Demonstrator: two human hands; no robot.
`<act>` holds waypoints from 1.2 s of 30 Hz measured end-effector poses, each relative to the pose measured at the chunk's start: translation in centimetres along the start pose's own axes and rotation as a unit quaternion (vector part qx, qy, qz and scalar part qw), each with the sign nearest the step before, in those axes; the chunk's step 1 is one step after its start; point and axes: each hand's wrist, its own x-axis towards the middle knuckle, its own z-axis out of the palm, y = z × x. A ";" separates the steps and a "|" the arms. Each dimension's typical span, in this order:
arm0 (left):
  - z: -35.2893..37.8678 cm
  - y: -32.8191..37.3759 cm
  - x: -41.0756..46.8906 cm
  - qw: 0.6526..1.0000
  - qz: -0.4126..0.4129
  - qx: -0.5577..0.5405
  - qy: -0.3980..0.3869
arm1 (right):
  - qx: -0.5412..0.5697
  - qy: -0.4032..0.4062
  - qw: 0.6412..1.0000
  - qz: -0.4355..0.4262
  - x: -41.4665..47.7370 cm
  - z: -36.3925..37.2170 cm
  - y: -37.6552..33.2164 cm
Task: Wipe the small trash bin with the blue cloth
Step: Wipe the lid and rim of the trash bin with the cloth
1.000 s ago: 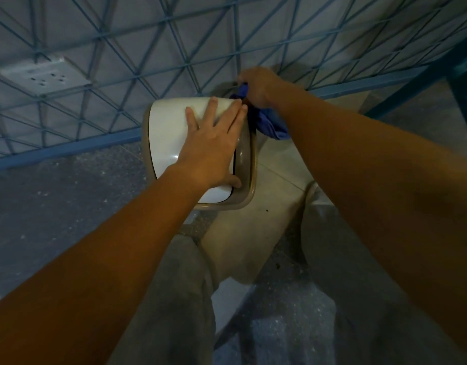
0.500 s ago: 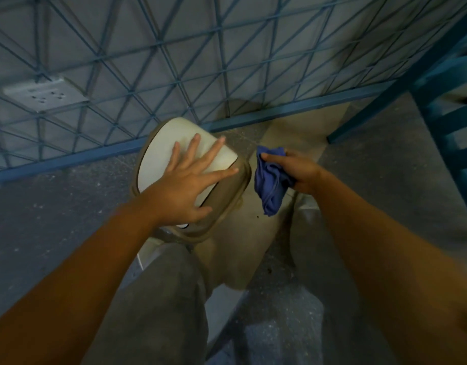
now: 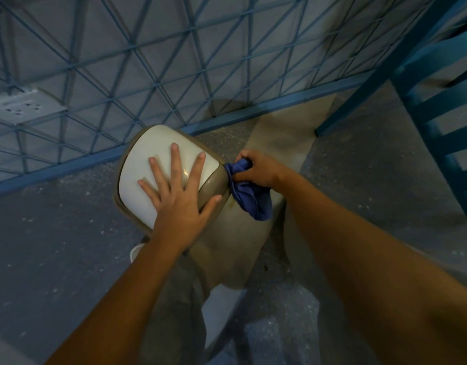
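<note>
Here, I wipe the bin (image 3: 211, 185) by a blue grille (image 3: 174, 61).
My left hand (image 3: 179, 204) lies flat, fingers spread, on its white lid (image 3: 148, 180); my right hand (image 3: 258, 169) grips the cloth (image 3: 249, 198) against its right side.

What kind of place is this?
Probably a corner of a room indoors, maybe beside a bed or stairs. A wall socket sits behind a blue metal grille, the floor is speckled, and a blue slatted frame stands on the right. I can't tell which room.
</note>
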 end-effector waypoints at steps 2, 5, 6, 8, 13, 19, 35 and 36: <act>0.0 0.0 0.1 1.000 -0.004 -0.003 0.005 | -0.039 -0.022 0.999 -0.017 0.4 -0.6 -0.7; 0.0 -0.1 0.2 1.000 -0.009 -0.006 0.006 | -0.102 -0.040 0.993 -0.036 1.3 -0.9 -1.5; 0.1 -0.1 0.2 1.000 -0.008 -0.005 0.006 | -0.118 -0.037 0.992 -0.040 1.6 -0.9 -1.7; 0.2 -0.1 0.2 1.000 -0.006 -0.001 0.008 | -0.123 -0.029 0.991 -0.045 2.2 -0.9 -2.1; 0.3 -0.2 0.1 1.000 -0.004 0.001 0.015 | -0.197 -0.045 0.977 -0.070 3.6 -1.3 -3.8; 0.3 -0.3 0.2 1.000 -0.003 0.008 0.018 | -0.246 0.005 0.965 -0.089 5.2 -0.3 -5.6; -4.7 1.7 0.4 0.952 0.029 -0.303 0.022 | 0.194 0.288 0.936 -0.052 -3.8 0.8 -7.7; -5.3 2.2 0.2 0.935 0.054 -0.351 0.015 | 0.246 0.269 0.930 -0.048 -4.6 1.3 -8.4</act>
